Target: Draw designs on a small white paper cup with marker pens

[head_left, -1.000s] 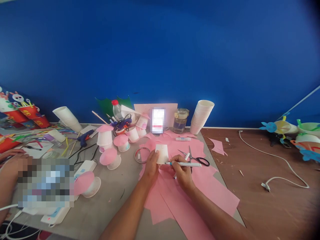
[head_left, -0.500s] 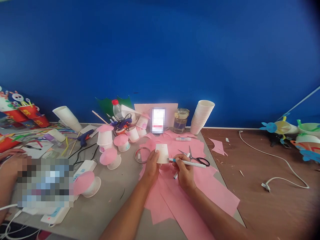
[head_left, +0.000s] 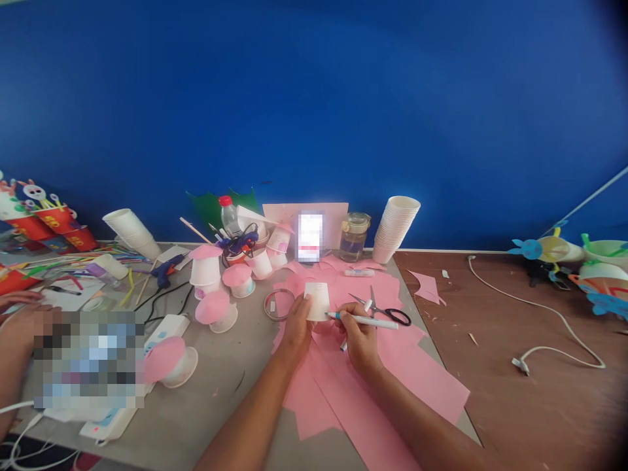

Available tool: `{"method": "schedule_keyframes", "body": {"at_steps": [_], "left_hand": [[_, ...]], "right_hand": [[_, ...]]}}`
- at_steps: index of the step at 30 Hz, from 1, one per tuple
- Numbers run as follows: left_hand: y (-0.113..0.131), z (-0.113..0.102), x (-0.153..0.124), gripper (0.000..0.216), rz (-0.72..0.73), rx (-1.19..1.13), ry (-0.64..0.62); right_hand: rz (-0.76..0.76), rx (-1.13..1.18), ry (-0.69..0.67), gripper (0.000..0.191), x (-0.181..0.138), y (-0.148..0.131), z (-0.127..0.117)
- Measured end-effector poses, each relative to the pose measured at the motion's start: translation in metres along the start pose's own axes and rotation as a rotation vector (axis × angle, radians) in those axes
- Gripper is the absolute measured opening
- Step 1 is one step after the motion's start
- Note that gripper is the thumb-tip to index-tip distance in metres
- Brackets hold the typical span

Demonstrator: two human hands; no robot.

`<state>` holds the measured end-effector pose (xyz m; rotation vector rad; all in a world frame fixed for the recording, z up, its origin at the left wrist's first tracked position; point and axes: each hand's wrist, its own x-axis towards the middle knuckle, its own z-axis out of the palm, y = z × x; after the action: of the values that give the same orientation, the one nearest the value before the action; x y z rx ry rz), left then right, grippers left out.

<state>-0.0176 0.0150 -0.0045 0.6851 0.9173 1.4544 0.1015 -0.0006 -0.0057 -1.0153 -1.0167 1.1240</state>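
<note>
You are holding a small white paper cup (head_left: 318, 301) upside down with your left hand (head_left: 297, 324), the thumb and fingers curling around its left side so that it is gripped, not lying loose. The cup is sitting over the pink paper sheets (head_left: 392, 383) that are fanning out across the middle of the grey table (head_left: 220, 399), a little beyond your wrists. Your right hand (head_left: 360, 337) is pinching a white pen (head_left: 366, 320) between thumb and fingers, with the barrel lying almost level and pointing right while its blue tip is touching the cup's near right edge. Just beyond that hand, black-handled scissors (head_left: 387, 313) are lying on the pink paper, blades pointing far and left. Just left of the cup, a clear tape ring (head_left: 277, 304) is lying flat on the table. Farther left, upturned cups with pink tops (head_left: 216, 311) are standing in a loose group, and a blue glue gun (head_left: 164, 269) is lying beyond them. Along the far edge, against the blue wall, a glass jar (head_left: 354, 235) is standing beside a leaning stack of white cups (head_left: 395, 229). At the left border, another person's hand (head_left: 19, 324) is resting on the table. To the right, a white cable (head_left: 540, 307) is curling over the brown tabletop, well apart from your hands.
</note>
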Motion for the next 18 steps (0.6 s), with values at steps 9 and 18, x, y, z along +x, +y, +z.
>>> {"method": "schedule_keyframes", "body": {"at_steps": [9, 18], "left_hand": [[0.0029, 0.0032, -0.0025, 0.029, 0.003, -0.003, 0.010], [0.0028, 0.0030, -0.0008, 0.029, -0.015, -0.018, 0.000]], "right_hand": [[-0.021, 0.013, -0.071, 0.017, -0.0002, 0.0017, -0.0023], [0.000, 0.078, 0.014, 0.016, 0.0021, 0.0078, -0.0027]]}}
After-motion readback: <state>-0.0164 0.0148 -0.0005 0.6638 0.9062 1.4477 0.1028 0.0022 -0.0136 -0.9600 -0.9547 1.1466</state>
